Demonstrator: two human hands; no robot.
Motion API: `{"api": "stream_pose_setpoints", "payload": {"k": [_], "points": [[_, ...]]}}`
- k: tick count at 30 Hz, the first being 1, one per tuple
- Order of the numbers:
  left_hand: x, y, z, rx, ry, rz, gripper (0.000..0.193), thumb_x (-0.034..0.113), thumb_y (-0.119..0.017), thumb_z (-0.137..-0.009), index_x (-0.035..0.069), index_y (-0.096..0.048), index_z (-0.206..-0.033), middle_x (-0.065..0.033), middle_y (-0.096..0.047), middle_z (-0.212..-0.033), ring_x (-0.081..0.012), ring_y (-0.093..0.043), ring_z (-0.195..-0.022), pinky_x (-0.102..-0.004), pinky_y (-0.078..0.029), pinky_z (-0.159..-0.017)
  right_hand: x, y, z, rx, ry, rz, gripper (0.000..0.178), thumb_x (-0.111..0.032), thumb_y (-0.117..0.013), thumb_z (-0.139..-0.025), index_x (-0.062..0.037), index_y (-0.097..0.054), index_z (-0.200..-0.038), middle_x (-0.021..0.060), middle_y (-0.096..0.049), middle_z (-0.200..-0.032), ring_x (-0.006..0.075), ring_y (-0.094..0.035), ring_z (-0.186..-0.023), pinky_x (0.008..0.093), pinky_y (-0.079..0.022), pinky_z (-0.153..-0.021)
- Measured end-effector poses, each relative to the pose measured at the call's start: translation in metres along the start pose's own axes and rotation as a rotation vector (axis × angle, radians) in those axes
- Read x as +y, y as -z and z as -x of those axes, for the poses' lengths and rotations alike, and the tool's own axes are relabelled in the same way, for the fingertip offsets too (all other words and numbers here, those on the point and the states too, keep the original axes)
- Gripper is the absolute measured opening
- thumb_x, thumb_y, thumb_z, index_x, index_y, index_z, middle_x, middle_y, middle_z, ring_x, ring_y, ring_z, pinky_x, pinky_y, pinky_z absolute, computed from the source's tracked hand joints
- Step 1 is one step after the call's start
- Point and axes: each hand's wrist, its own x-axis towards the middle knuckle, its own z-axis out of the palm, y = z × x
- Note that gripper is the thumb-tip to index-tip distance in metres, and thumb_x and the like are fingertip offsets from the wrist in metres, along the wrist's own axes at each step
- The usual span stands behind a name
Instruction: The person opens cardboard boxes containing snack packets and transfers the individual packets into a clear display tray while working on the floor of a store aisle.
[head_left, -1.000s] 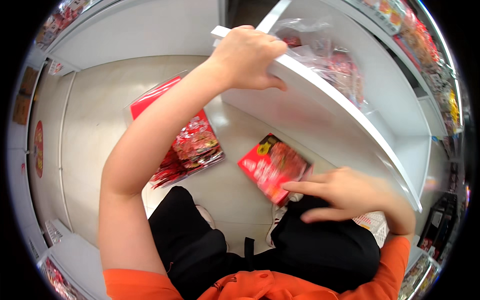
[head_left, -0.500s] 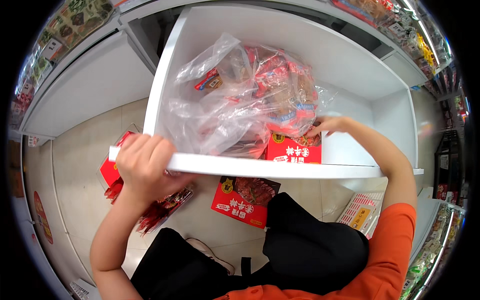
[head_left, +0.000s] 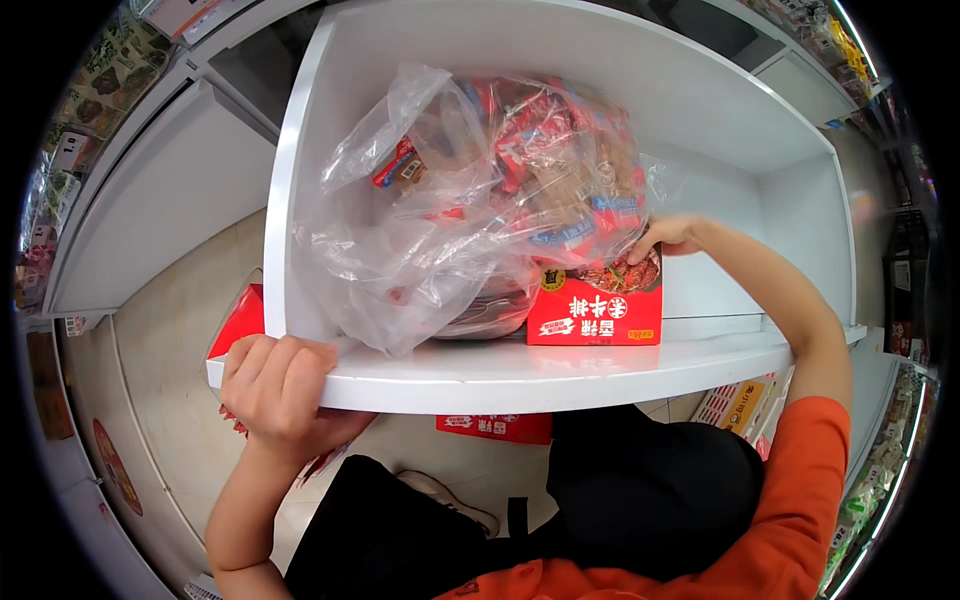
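A white drawer (head_left: 560, 385) stands pulled out in front of me. My left hand (head_left: 280, 385) is closed round the left end of its front edge. Inside, a clear plastic bag (head_left: 370, 265) holds several red and brown packets (head_left: 565, 150). A red box (head_left: 600, 315) with a meat picture stands against the drawer's front wall, partly covered by the bag. Reaching into the drawer, my right hand (head_left: 665, 240) has its fingers bent on the box's far right corner, beside the bag. Some of its fingertips are hidden.
Another red box (head_left: 495, 428) lies on the floor under the drawer's front. A red package (head_left: 240, 315) is beyond the drawer's left corner. At the right, a pale basket (head_left: 735, 405) stands on the floor. Shelves with packaged goods (head_left: 110, 75) line the sides.
The drawer front sits lower in the view and hides more of the floor box. My right hand has closed in on the red box's corner; my left hand keeps hold of the drawer.
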Motion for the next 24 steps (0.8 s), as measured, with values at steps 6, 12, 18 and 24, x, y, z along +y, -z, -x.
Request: {"api": "stream_pose_setpoints", "payload": {"k": [6,12,18,24], "points": [[-0.010,0.000,-0.007,-0.025,0.009,0.015,0.041,0.031,-0.081,-0.058,0.008,-0.047,-0.063,-0.0026,-0.042,-0.056,-0.0191,-0.040,-0.048,-0.0325,-0.025,-0.048,-0.059,-0.022,0.075,0.190,-0.006,0.578,0.072,-0.036,-0.083,-0.071,-0.0104,-0.053,-0.131,0.0124,-0.059,-0.126,0.0243,-0.056,-0.114,0.0367,-0.045,-0.092],[-0.020,0.000,-0.005,-0.036,-0.038,-0.024,0.050,0.038,-0.083,-0.058,0.009,-0.042,-0.060,-0.0044,-0.042,-0.056,-0.0217,-0.042,-0.049,-0.0340,-0.028,-0.049,-0.068,-0.112,0.203,0.889,0.359,1.260,0.060,-0.026,-0.083,-0.054,-0.0134,-0.060,-0.109,0.0131,-0.051,-0.107,0.0303,-0.052,-0.105,0.0369,-0.042,-0.094],[-0.038,-0.016,-0.045,-0.036,0.047,0.057,0.056,0.048,-0.086,-0.050,0.009,-0.050,-0.066,-0.0067,-0.058,-0.064,-0.0254,-0.058,-0.063,-0.0361,-0.041,-0.061,-0.049,-0.145,0.365,1.574,0.660,0.876,0.064,-0.026,-0.083,-0.059,-0.0089,-0.062,-0.117,0.0124,-0.049,-0.128,0.0243,-0.051,-0.116,0.0383,-0.042,-0.095],[-0.050,-0.039,-0.071,-0.004,0.088,0.126,0.057,0.045,-0.088,-0.048,0.007,-0.049,-0.066,-0.0089,-0.057,-0.063,-0.0290,-0.057,-0.065,-0.0385,-0.041,-0.064,-0.023,-0.202,0.444,1.126,0.839,1.015,0.068,-0.024,-0.086,-0.055,-0.0145,-0.064,-0.119,0.0153,-0.049,-0.127,0.0289,-0.052,-0.114,0.0411,-0.041,-0.095]]}}
